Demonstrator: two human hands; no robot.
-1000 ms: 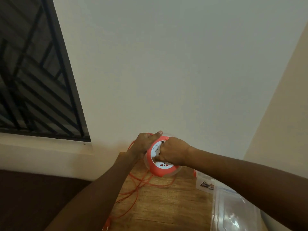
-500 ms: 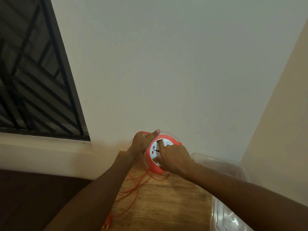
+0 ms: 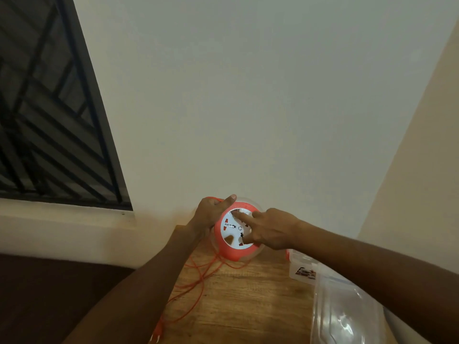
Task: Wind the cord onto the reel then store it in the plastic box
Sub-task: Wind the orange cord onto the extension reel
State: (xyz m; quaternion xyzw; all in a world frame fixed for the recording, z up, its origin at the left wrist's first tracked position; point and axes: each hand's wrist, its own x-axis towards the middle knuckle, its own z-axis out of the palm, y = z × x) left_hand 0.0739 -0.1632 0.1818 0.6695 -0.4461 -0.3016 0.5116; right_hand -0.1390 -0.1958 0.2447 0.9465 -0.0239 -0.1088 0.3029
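An orange cord reel [image 3: 227, 250] with a white socket face is held up above the wooden table [image 3: 246, 304]. My left hand [image 3: 211, 211] grips its left rim, thumb over the top edge. My right hand [image 3: 270, 228] lies on the white face, index finger stretched across it, other fingers curled at the hub. Loose orange cord [image 3: 198, 276] hangs from the reel and trails over the table to its plug [image 3: 156, 331] at the front edge. The clear plastic box [image 3: 303, 269] stands to the right, partly hidden by my right forearm.
A clear plastic lid [image 3: 345, 316] lies at the table's right front. A plain wall rises right behind the table, a side wall closes the right. A barred window [image 3: 49, 120] and its sill are at the left. Dark floor lies left of the table.
My right hand has swung round the reel's face, from the lower part to the upper right, with the index finger now stretched out. The left hand has kept its grip on the rim.
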